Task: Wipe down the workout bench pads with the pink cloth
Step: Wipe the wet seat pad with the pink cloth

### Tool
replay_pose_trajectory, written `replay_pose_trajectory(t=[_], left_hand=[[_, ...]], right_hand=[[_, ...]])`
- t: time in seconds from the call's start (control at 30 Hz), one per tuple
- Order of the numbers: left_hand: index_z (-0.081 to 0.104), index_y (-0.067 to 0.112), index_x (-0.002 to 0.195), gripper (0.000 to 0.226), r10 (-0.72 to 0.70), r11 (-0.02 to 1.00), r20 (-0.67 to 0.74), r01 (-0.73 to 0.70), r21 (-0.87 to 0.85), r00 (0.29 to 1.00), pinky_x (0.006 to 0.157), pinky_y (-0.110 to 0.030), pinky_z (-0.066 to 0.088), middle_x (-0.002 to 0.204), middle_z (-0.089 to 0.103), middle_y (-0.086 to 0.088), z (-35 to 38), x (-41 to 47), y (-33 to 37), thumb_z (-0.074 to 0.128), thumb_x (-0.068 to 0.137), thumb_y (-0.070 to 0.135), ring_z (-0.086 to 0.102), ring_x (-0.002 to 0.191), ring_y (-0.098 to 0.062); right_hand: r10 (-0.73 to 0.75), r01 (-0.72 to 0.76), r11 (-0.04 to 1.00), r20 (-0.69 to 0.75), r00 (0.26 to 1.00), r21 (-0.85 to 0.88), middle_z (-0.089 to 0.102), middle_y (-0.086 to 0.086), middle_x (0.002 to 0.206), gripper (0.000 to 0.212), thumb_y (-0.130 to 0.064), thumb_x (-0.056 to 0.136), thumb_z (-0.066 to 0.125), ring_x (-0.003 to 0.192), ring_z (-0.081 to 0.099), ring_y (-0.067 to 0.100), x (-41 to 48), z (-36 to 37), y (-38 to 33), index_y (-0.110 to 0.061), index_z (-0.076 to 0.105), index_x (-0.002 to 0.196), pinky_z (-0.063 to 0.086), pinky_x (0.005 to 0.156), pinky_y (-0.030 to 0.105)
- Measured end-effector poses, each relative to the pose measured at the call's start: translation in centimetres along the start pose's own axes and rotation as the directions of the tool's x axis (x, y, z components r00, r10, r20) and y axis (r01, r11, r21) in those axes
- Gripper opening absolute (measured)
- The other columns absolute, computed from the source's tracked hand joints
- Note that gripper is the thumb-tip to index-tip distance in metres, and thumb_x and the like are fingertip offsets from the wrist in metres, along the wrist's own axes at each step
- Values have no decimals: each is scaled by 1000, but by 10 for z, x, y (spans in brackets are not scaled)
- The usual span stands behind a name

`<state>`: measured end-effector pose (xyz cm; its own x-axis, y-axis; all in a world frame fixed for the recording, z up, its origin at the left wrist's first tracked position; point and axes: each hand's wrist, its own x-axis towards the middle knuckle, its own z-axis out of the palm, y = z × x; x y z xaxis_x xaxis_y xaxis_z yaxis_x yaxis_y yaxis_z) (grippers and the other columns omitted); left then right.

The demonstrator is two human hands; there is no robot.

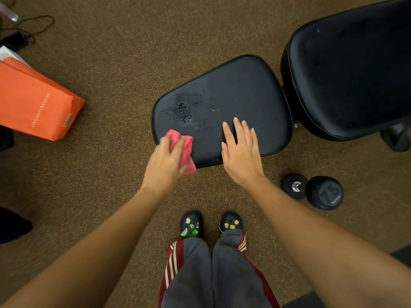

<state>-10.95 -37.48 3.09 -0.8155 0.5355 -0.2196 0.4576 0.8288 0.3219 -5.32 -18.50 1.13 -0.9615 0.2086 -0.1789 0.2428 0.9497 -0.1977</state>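
Observation:
A black seat pad (240, 94) of the workout bench lies in the middle, with a patch of wet droplets on its left half. The larger black back pad (351, 70) rises at the right. My left hand (165, 163) grips a crumpled pink cloth (185, 150) at the seat pad's near left corner. My right hand (241, 152) lies flat with fingers spread on the pad's near edge, to the right of the droplets.
An orange paper bag (33, 101) lies on the brown carpet at the left. A black dumbbell (315, 191) rests on the floor near the right, below the seat pad. Cables (29, 30) trail at the top left. My feet (211, 224) stand just before the pad.

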Motion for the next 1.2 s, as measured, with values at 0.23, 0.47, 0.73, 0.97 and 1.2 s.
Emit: replay_pose_trajectory(t=[0.23, 0.47, 0.73, 0.97, 1.2], left_hand=[[43, 2, 135, 66, -85, 995, -31, 83, -60, 996, 92, -48, 46, 124, 42, -25, 2, -1, 6, 71, 76, 12, 51, 101, -40], [48, -1, 131, 69, 13, 1000, -33, -14, -22, 999, 81, -47, 53, 115, 50, -26, 4, -8, -2, 77, 70, 13, 57, 91, -39], [34, 9, 141, 58, -392, 883, -53, 360, -302, 918, 99, -40, 37, 131, 31, -22, -14, 15, -21, 57, 88, 17, 48, 106, -39], [44, 10, 126, 42, -663, 558, -68, 432, -708, 746, 91, -17, 31, 122, 42, -9, -37, -6, -3, 58, 86, 17, 45, 101, -16], [58, 21, 100, 15, -489, 243, 149, 298, -923, 860, 85, -29, 47, 101, 63, 2, -56, -9, 34, 45, 96, 25, 59, 99, -17]], right_hand=[[27, -27, 1000, -6, 1000, -3, 25, 19, 152, 51, -23, 98, 37, 142, 21, 35, -1, 2, -4, -10, 26, 147, 14, 115, 48], [57, -57, 998, -25, 998, -7, 26, 20, 152, 50, -22, 98, 38, 141, 22, 35, -1, 6, -8, -10, 27, 146, 14, 115, 48], [127, -126, 991, -24, 992, 41, 27, 19, 151, 49, -23, 98, 37, 141, 21, 35, -4, 4, -18, -11, 29, 145, 12, 115, 49], [213, -185, 823, 9, 977, 536, 31, 8, 149, 46, -29, 99, 39, 139, 21, 20, -8, -24, -69, -14, 35, 143, 18, 115, 32], [200, -316, 331, 261, 944, 889, 46, 1, 130, 47, -43, 92, 49, 112, 45, 0, -5, -56, -120, -31, 44, 137, 33, 93, 7]])
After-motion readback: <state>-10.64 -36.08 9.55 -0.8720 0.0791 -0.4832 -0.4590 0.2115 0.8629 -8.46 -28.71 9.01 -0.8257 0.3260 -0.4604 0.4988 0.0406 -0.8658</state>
